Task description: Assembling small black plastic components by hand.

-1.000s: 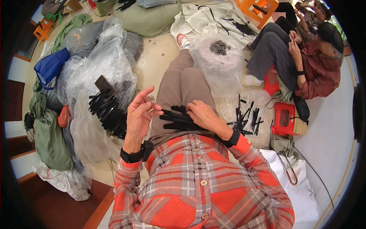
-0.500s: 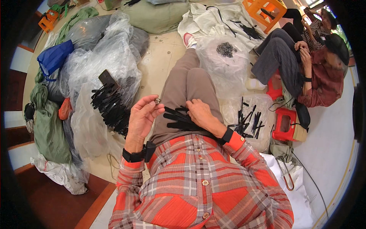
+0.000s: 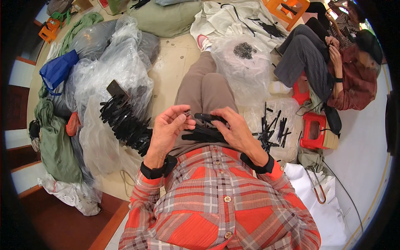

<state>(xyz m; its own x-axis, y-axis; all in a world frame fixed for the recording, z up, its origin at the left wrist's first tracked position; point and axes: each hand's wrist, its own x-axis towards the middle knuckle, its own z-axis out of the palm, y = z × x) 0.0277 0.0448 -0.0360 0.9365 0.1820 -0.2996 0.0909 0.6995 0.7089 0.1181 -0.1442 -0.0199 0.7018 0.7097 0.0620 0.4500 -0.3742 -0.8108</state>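
Between the thumb and fingertips of my left hand (image 3: 168, 128) is a small metal buckle (image 3: 187, 112). My right hand (image 3: 238, 130) pinches a short black strap (image 3: 203, 117), its free end pointing at the buckle with a small gap between them. More black straps (image 3: 203, 136) lie across my lap beneath both hands. Left of my legs, a big heap of similar black straps (image 3: 125, 127) rests on clear plastic. To my right, several loose black strap pieces (image 3: 273, 127) are spread over a plastic-covered surface.
A plastic-lined round container (image 3: 239, 77) beyond my knees holds a pile of small dark metal pieces (image 3: 245, 51). Bulging plastic bags (image 3: 110, 62) and a blue bag (image 3: 59, 70) crowd the left. At the right sits a co-worker (image 3: 354, 85) near a red stool (image 3: 312, 131).
My right hand has lifted a black strap off my lap and brought it toward the buckle. My left hand, still pinching the buckle, has moved right, closer to the strap.
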